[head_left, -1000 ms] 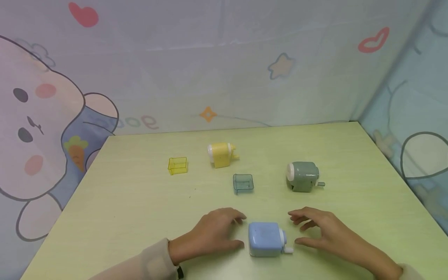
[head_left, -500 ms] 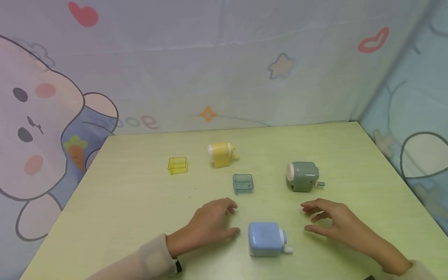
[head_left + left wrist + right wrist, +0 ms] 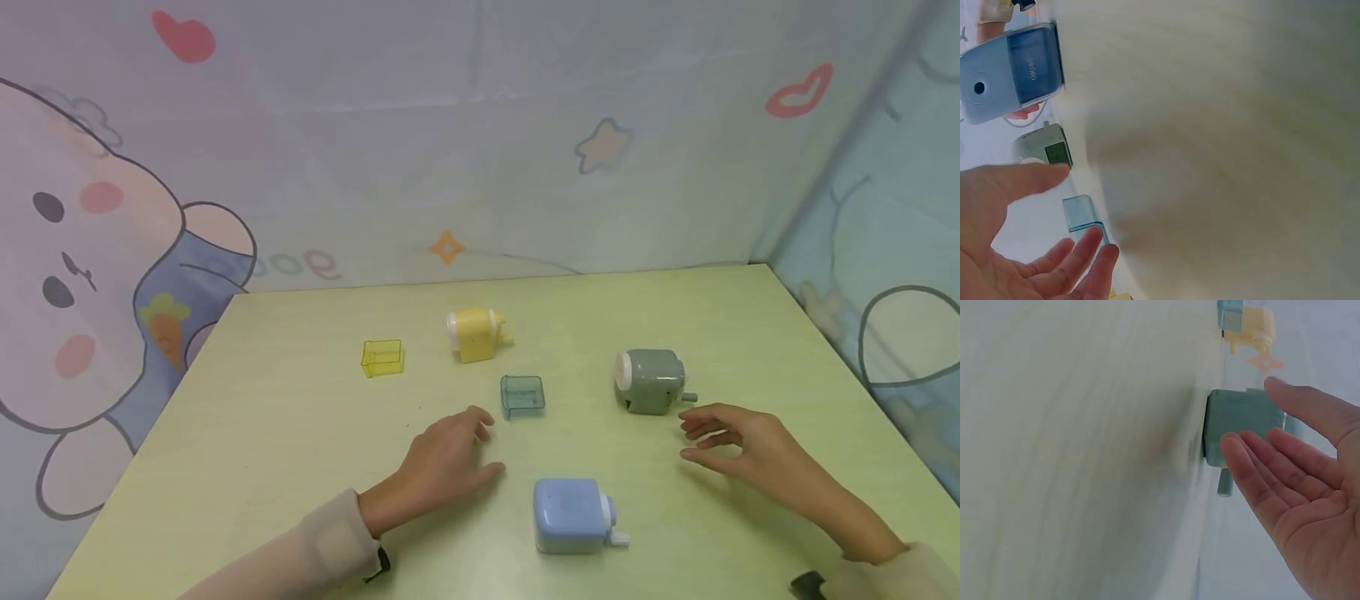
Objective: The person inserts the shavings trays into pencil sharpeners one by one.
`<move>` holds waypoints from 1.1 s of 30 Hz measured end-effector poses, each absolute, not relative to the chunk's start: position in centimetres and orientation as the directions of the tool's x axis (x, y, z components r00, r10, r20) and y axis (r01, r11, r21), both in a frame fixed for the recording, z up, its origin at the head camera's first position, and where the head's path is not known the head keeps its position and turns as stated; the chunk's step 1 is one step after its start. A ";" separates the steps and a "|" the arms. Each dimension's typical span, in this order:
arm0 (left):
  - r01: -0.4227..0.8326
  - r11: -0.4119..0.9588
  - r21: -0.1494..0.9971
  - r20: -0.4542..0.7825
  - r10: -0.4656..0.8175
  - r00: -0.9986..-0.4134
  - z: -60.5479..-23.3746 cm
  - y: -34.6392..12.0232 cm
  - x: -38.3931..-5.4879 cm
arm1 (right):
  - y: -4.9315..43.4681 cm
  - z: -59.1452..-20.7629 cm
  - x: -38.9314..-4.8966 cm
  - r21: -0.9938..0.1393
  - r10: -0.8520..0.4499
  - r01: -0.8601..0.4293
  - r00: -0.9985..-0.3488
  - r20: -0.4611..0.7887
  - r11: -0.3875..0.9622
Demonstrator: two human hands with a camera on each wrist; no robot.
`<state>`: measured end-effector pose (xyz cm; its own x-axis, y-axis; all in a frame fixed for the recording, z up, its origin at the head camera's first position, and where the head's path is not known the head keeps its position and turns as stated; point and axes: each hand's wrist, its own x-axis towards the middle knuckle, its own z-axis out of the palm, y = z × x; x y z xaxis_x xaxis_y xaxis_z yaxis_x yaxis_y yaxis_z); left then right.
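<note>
Green sharpener [image 3: 651, 381] and teal tray [image 3: 525, 409] look to be the things in play, the one right of centre on the tabletop [image 3: 262, 400], its crank [image 3: 689, 397] pointing right, the other near the middle of the frame. At lower right, the right hand [image 3: 753, 446] holds nothing, thumb and fingers apart with a modest gap, just off the crank's tip; the left hand [image 3: 438, 462], lower centre, is likewise unladen, thumb spread well away from the fingers, close to the tray's lower left but not touching it. To take hold well, the right hand should pass round the crank and grip the broad sides, since the handle would probably turn under a pull. The left would do best to pinch the tray's walls lightly, as thin clear plastic may slide if nudged. The blue sharpener [image 3: 568, 515], bottom centre, sits between the two hands, so neither should brush it
</note>
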<state>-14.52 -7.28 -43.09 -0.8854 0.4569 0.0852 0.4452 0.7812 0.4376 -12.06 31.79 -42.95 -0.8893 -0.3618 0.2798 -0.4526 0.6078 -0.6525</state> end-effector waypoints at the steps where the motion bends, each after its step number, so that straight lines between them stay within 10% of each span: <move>1: 0.442 0.784 0.436 0.090 0.451 -0.888 -43.2 -7.3 -14.6 | 31.9 -43.0 -12.2 -0.653 -0.358 -0.450 -0.891 0.280 0.609; 33: 0.359 0.825 0.436 0.056 0.373 -0.926 -43.0 -6.8 -17.6 | 33.6 -43.1 -15.6 -0.656 -0.230 -0.394 -0.917 0.325 0.644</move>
<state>-17.60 -6.75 -43.00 -0.9261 0.3732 0.0558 0.3588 0.8252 0.4362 -15.64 33.64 -43.10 -0.9172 -0.2301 0.3251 -0.3940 0.6437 -0.6561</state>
